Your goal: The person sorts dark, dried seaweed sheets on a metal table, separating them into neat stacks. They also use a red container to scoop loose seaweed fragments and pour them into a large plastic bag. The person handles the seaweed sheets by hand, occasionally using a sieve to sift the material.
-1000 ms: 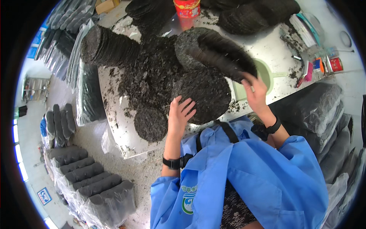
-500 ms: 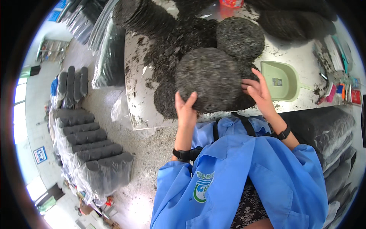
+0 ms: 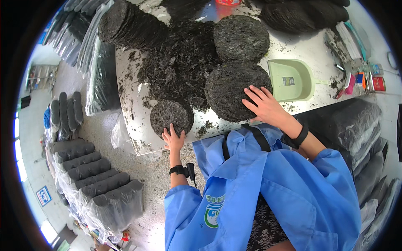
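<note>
Round dark discs that look like dried seaweed lie in piles on a white table. My left hand (image 3: 173,140) rests with fingers spread on the near edge of a smaller round pile of discs (image 3: 171,115) at the table's front left. On the right side of a larger round pile of discs (image 3: 228,90), my right hand (image 3: 264,105) lies with its fingers stretched out. Neither hand is closed around anything. Behind the larger pile sits another round pile of discs (image 3: 241,38). Loose dark flakes (image 3: 178,62) are heaped between the piles.
A pale green dustpan (image 3: 289,93) lies right of the piles. Leaning stacked discs (image 3: 130,27) stand at the back left. A red container (image 3: 228,2) is at the back. Bagged dark rolls (image 3: 104,184) stand on the floor at left; more bagged bundles (image 3: 335,121) sit at right.
My hands have parted from the large disc they held between them. It now lies on the right-hand pile under my right hand. My left hand has moved left to the smaller pile.
</note>
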Demonstrator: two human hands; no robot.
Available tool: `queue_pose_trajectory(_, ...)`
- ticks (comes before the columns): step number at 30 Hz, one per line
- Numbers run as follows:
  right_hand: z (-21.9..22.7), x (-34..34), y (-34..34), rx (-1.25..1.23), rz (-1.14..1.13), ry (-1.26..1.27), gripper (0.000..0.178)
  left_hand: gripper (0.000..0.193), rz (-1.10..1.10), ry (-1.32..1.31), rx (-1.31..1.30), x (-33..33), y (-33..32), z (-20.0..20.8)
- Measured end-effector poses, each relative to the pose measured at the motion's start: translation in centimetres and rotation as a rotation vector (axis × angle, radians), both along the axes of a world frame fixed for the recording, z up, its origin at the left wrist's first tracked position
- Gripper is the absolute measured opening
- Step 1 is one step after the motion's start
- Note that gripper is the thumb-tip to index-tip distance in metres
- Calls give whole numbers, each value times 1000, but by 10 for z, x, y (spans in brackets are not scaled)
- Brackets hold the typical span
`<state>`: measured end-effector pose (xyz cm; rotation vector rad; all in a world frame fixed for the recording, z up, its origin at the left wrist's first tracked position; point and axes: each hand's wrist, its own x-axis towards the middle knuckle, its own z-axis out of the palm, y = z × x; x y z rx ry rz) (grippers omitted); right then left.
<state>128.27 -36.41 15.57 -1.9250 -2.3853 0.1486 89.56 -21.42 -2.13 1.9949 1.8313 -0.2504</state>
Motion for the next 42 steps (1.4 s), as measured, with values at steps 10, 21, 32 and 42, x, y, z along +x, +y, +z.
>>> queue_pose_trajectory(10, 36, 65, -3, 781, -821, 950, 37, 44, -110, -805, 49, 132, 3, 129)
queue_pose_trajectory(21, 29, 79, -32, 624, -867, 898, 18, 57, -55, -692, 66, 183, -26, 111)
queue_pose_trajectory(32, -13, -5, -10, 166, -36, 214, 45, 29, 400, -1218, -401, 187, -18, 124)
queue_pose_trajectory(42, 11, 32, -22, 523, -464, 485, 19, 38, 443, -1242, -502, 177, -28, 121)
